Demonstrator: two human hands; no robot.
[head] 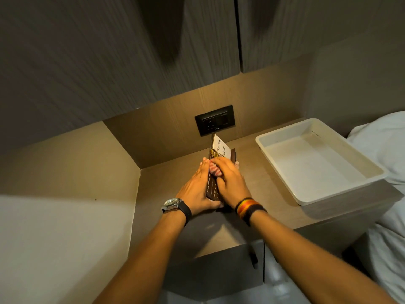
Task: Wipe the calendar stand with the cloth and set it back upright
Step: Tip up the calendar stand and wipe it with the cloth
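Observation:
A dark brown calendar stand [212, 185] with a white "To Do List" note pad at its far end stands on edge on the bedside cabinet top [166, 183]. My left hand [195, 189] grips its left side and near end. My right hand [230, 181] presses a pink-and-white striped cloth [214, 171] against the stand's right face. Most of the cloth is hidden under my fingers.
A white tray [368, 170] sits on the cabinet top to the right. A black wall socket [214, 120] is just behind the stand. Overhead cupboards hang above. White bedding [385, 141] lies at the far right, a wall at the left.

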